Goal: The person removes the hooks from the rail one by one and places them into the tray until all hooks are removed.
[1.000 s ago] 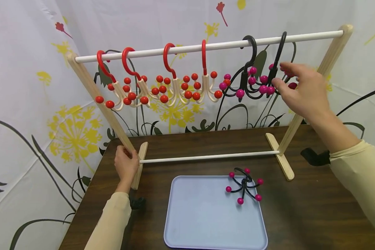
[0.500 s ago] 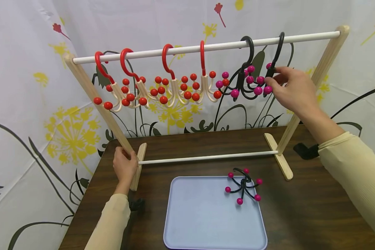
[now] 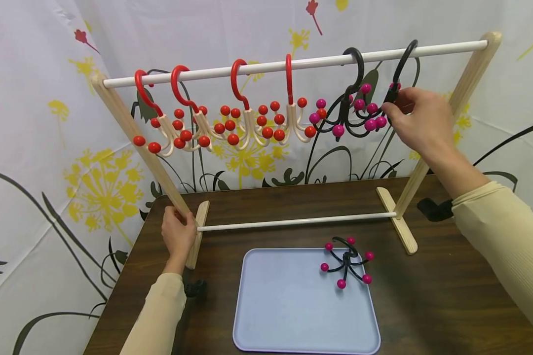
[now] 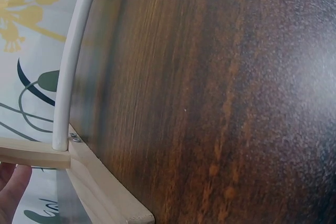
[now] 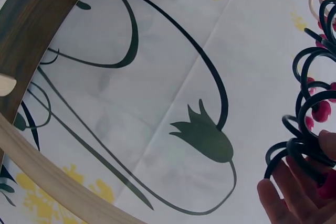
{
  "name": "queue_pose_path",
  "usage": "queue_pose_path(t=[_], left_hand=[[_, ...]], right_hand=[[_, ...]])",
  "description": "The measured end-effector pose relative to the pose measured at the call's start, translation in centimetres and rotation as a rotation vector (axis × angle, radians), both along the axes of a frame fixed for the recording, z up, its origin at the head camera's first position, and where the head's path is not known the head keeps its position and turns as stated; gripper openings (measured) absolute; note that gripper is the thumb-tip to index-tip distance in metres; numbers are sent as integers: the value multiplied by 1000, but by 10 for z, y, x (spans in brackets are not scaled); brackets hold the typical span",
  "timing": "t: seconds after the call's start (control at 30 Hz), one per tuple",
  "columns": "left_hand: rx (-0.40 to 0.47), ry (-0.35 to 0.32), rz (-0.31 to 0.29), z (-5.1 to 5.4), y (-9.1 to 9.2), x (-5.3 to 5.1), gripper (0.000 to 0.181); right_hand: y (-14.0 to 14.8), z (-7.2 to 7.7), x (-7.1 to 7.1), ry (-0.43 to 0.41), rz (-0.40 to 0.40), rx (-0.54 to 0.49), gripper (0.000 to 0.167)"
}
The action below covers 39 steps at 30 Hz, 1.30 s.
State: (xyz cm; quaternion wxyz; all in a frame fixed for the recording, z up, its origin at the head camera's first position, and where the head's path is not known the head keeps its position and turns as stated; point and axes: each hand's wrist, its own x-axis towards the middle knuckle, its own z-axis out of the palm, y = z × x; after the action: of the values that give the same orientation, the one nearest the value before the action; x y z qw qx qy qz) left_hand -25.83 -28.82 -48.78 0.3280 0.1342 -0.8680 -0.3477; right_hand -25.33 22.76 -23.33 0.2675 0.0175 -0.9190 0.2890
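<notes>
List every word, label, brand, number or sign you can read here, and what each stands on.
None: no readable text shows in any view.
The black hangers, red-hooked hangers, rack, tray and table show no lettering; the cloth behind shows only plant pictures.

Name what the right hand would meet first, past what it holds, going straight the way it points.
Probably the neighbouring black hanger on the upper white rod, though the depth is unclear.
</notes>
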Motion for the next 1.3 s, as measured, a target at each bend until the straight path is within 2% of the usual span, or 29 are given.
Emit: queue_pose_path(t=[0.37,0.57,0.8,0.9,1.03,1.17,1.3], left_hand=[[-7,18,-1,1,-2,0,21],[-2,21,-4,3,-2,-1,21],[0,15,-9,5,-1,-2,21],[-3,26,-8,5,0,-3,21],[-4,34,-10,5,-1,-3,21],[-6,24,-7,2,-2,-1,21],[-14,13,-3,0,-3,1,21]], right_hand=[[0,14,3,55,-111,-39,44],[8,20,15,92,-153,-85,45],[24,19,35,48,-154,-176,47],[29,10,47,62,-147,-182,46],[33,-11,68,109,-139,-149,41],[35,-41,93,138,-107,-87,34],[34,-75,118,131,-66,-48,30]])
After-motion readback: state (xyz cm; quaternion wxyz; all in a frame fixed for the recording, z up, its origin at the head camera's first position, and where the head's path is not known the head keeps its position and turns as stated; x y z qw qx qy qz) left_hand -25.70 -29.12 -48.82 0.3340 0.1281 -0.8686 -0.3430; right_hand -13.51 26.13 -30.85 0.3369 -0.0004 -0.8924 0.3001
